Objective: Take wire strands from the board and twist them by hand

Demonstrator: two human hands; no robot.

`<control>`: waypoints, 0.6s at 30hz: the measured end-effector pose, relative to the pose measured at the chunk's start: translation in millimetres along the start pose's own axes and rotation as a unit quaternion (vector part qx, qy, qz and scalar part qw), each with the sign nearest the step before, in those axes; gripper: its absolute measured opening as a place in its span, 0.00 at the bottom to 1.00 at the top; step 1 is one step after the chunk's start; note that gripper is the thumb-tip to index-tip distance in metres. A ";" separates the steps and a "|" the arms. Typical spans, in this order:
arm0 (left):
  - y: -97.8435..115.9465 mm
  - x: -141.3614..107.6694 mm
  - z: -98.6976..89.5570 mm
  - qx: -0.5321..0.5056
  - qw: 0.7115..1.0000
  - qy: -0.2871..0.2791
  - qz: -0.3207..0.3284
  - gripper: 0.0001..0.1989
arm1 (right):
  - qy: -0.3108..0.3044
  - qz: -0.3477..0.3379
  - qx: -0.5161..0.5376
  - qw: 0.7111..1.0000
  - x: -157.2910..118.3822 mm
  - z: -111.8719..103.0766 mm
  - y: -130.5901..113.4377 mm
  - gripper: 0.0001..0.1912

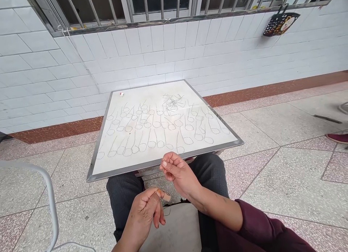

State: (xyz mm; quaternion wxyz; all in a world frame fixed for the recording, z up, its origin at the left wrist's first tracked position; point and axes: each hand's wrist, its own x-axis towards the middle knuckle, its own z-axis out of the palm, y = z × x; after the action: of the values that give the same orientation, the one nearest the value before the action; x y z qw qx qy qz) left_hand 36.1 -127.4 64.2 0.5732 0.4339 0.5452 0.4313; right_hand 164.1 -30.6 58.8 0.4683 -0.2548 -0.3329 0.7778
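Head view: a thin wire (162, 178) hung from the right hand (178, 172), pinched narrowly between thumb and fingertips, just above the left hand (143, 215). That hand's fingers were curled close beside the wire, one wrapped in a bandage (164, 195); whether they gripped it could not be told. Beyond both hands, a white board (122, 172) bore rows of looped wires (152, 125).

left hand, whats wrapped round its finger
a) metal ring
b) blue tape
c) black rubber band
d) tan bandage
d, the left hand has a tan bandage wrapped round one finger.
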 end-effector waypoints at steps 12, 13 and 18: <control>-4.2 -10.2 -3.3 -0.028 0.999 -0.032 -0.033 0.20 | 0.134 -0.112 0.042 0.984 19.1 -24.8 -24.2 0.14; -6.5 -10.1 -5.3 -0.047 0.999 -0.011 -0.026 0.20 | 0.148 -0.138 0.023 0.979 19.7 -28.9 -26.8 0.13; -5.3 -5.3 -11.7 -0.155 0.981 0.114 0.022 0.16 | -0.086 -0.051 -0.190 0.977 -3.6 -25.2 -6.9 0.11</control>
State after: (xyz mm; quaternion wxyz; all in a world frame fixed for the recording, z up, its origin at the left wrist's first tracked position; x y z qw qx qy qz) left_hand 24.3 -133.4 60.1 0.5577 0.3002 0.5237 0.5697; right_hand 187.4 -24.5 48.0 0.4201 -0.2538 -0.5267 0.6940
